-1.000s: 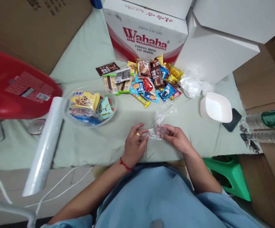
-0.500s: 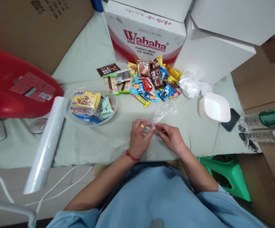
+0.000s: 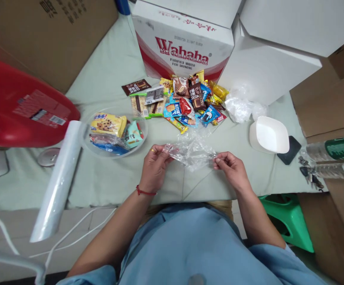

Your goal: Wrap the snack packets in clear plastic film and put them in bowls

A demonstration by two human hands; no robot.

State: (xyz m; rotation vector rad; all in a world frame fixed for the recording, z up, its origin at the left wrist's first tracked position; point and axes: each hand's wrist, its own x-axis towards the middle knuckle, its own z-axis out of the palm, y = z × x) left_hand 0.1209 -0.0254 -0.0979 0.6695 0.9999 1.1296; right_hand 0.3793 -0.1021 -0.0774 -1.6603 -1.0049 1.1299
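Note:
A thin clear plastic sheet, perhaps a bag (image 3: 193, 152), is stretched crumpled between my two hands above the table's front part. My left hand (image 3: 155, 166) pinches its left end between thumb and fingers. The right end is pinched by my right hand (image 3: 231, 169). Just beyond the plastic lies a heap of wrapped snacks (image 3: 186, 99) in brown, blue, yellow and red packets. To the left of my left hand stands a clear round bowl (image 3: 93, 154) with several wrapped snacks in it, a yellow cookie packet (image 3: 108, 125) on top.
A white container (image 3: 269, 135) stands at the right beside crumpled plastic (image 3: 238, 107), keys (image 3: 310, 174) and bottles (image 3: 342, 148). A plastic roll (image 3: 57, 178) overhangs the left front edge, near a red jug (image 3: 26, 107). A Wahaba-like lettered box (image 3: 183, 43) backs the snacks.
My hands have moved apart, left hand to the left and right hand to the right. The clear plastic that was bunched between them is now spread wide.

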